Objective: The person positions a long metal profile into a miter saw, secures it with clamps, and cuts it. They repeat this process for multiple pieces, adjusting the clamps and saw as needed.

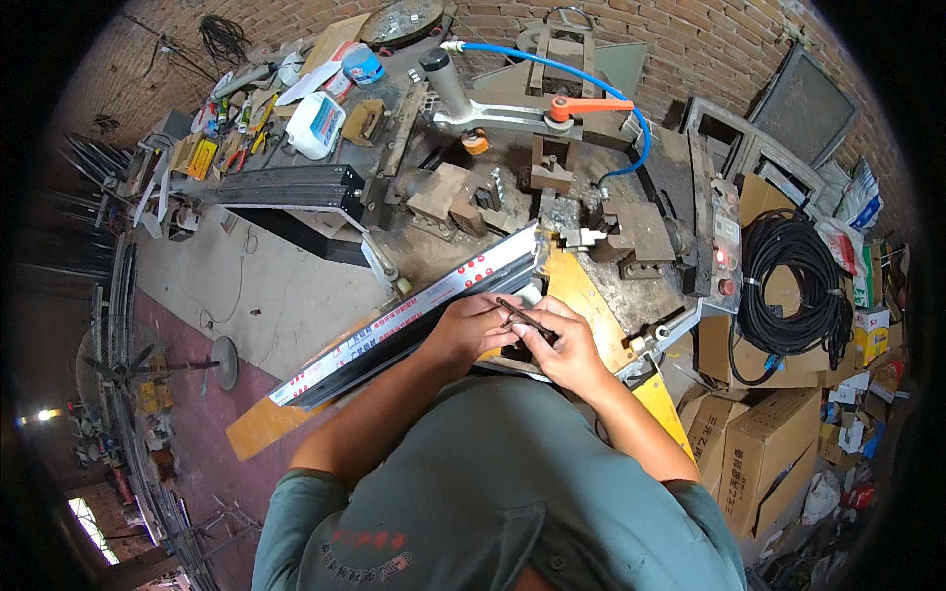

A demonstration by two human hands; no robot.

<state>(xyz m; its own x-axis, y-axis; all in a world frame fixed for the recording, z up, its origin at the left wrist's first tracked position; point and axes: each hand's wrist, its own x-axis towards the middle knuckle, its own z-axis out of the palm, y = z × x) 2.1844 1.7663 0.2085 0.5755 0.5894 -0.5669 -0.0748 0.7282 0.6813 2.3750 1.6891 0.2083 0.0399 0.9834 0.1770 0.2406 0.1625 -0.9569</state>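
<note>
A slim dark metal piece, too small to identify, is pinched in the fingers of my right hand. My left hand meets it from the other side, fingertips on its far end. Both hands are close together in front of my body. Beneath my left forearm runs a long dark metal profile, its upper face covered in white printed protective film. The profile lies slantwise, its far end near the clamp blocks of a bench machine. Under my hands is a yellow plate, partly hidden by them.
Steel blocks and an orange-handled lever with a blue air hose stand beyond my hands. A control box with a lit red lamp is to the right, beside coiled black hose and cardboard boxes. A fan stands left.
</note>
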